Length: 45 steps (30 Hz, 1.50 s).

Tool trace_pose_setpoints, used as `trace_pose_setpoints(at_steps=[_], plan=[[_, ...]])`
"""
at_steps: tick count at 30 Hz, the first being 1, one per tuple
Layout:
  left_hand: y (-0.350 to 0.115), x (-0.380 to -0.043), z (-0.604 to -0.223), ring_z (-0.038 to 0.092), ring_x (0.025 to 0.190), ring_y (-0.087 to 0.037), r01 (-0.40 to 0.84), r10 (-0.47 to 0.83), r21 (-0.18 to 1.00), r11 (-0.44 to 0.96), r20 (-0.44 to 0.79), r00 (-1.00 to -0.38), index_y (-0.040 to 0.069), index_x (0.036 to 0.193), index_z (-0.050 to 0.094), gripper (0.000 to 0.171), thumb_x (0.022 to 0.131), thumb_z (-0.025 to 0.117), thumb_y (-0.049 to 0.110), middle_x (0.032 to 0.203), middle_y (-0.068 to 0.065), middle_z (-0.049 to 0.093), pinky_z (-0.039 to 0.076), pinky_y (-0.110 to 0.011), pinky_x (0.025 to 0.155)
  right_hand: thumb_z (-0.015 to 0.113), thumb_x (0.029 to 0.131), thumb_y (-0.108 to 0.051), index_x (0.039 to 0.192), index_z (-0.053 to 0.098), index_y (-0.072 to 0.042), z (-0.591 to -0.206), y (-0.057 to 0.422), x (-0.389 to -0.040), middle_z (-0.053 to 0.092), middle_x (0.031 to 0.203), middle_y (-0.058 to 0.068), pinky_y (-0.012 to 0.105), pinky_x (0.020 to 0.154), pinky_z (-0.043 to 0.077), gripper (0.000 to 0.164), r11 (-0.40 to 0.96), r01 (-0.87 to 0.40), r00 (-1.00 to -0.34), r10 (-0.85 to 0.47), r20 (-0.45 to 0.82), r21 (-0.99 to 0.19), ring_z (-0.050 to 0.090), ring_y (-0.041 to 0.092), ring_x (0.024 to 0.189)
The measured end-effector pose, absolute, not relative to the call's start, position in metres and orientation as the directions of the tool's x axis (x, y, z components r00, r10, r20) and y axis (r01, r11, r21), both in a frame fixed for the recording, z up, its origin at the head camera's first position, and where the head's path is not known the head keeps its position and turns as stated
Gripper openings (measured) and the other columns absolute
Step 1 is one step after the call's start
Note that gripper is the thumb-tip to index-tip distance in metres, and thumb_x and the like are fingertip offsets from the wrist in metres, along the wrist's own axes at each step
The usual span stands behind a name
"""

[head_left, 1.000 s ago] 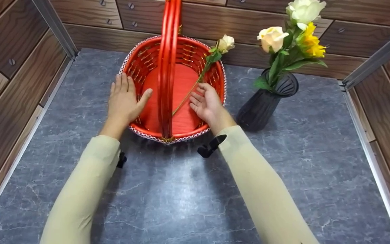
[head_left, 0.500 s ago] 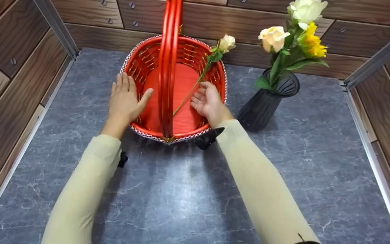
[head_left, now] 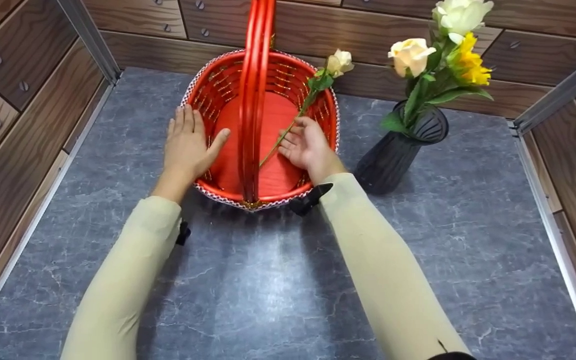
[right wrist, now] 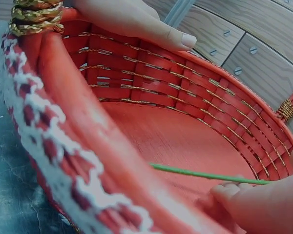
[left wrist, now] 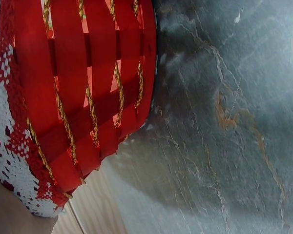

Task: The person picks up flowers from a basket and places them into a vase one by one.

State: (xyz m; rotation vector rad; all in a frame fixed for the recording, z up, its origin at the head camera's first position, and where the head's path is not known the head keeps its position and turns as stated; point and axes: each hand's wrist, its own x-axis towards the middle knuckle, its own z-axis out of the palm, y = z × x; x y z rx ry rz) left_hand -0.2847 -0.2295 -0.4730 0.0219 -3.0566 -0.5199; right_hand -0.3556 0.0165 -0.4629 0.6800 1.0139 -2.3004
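A red woven basket with a tall handle stands on the grey marbled surface. My left hand rests over its left rim, fingers straight and thumb spread inward; the right wrist view shows part of this hand on the rim. Inside the basket at the right, my right hand has its fingers curled around the thin green stem of a pale cream rose. The rose leans over the back right rim. Its stem runs to the fingers in the right wrist view. The left wrist view shows the basket's outer side.
To the right stands a dark ribbed vase holding a peach rose, a white flower and a yellow flower. Wood-patterned panels with metal frame edges enclose the surface at the back and sides.
The right hand's fingers have come in around the rose stem, which they were just beside before. The left hand stays on the rim. The whole head view has shifted slightly.
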Motion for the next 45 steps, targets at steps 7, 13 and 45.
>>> trace_pose_setpoints(at_steps=[7,13,45], plan=[[-0.229,-0.285,-0.473,-0.004,0.153,-0.040,-0.007,-0.021,0.334,0.943,0.036,-0.999,-0.007,0.156,0.012,0.100,0.097,0.020,0.073,0.164,-0.025,0.004,-0.002,-0.051,0.124,0.049,0.103,-0.015,0.123,0.046,-0.007,-0.463,0.018,-0.355,0.047,0.152,0.014,0.041,0.120,0.029,0.021,-0.626,0.611,-0.740,-0.236,-0.629,-0.484,0.043,0.030,0.142],[-0.229,-0.285,-0.472,-0.004,0.153,-0.039,-0.014,-0.027,0.330,0.944,0.035,-0.999,-0.007,0.156,0.013,0.100,0.096,0.020,0.074,0.165,-0.025,0.004,-0.002,-0.050,0.124,0.056,0.102,-0.012,0.101,0.057,-0.005,-0.462,0.018,-0.353,0.067,0.119,0.011,0.041,0.116,0.036,0.007,-0.655,0.581,-0.769,-0.247,-0.590,-0.483,0.050,0.028,0.137],[-0.228,-0.284,-0.471,-0.004,0.153,-0.040,-0.012,-0.024,0.325,0.946,0.034,-0.999,-0.007,0.156,0.012,0.101,0.096,0.019,0.074,0.164,-0.025,0.004,-0.001,-0.052,0.124,0.048,0.102,0.001,0.137,0.055,-0.003,-0.458,0.016,-0.342,0.058,0.141,0.017,0.041,0.105,0.048,0.036,-0.598,0.479,-0.872,-0.244,-0.423,-0.642,0.056,0.031,0.130]])
